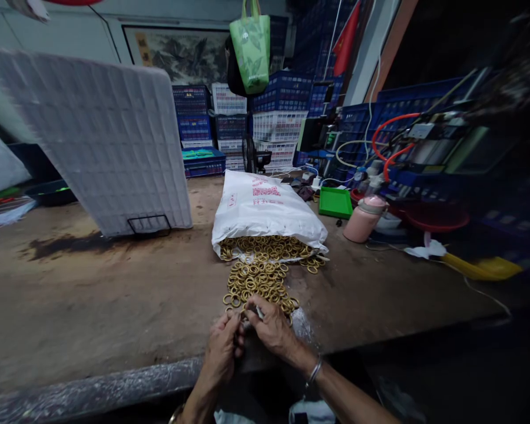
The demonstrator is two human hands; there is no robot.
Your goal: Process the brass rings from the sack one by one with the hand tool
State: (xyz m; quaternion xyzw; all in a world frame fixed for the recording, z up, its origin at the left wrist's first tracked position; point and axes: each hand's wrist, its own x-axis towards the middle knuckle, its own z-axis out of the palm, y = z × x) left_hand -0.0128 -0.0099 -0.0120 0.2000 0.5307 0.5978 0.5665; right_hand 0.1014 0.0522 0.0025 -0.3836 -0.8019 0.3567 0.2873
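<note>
My left hand (224,344) is closed in a pinch at the near end of a heap of brass-coloured rings (256,280). Facing it, my right hand (274,331) is also pinched, thumb and forefinger curled together, and a small pale bit shows between its fingers. The fingertips of both hands almost meet; what they hold is too small to make out. Behind the heap lies a white woven sack (265,206) with red print, its mouth towards me and full of the same rings, which spill out onto the wooden table (159,312).
A large pale ribbed panel (101,141) stands upright at left in a black wire stand (149,224). Right of the sack are a green tray (335,202), a pink bottle (364,219) and a machine with orange hoses (428,144). Stacked crates (280,126) line the back.
</note>
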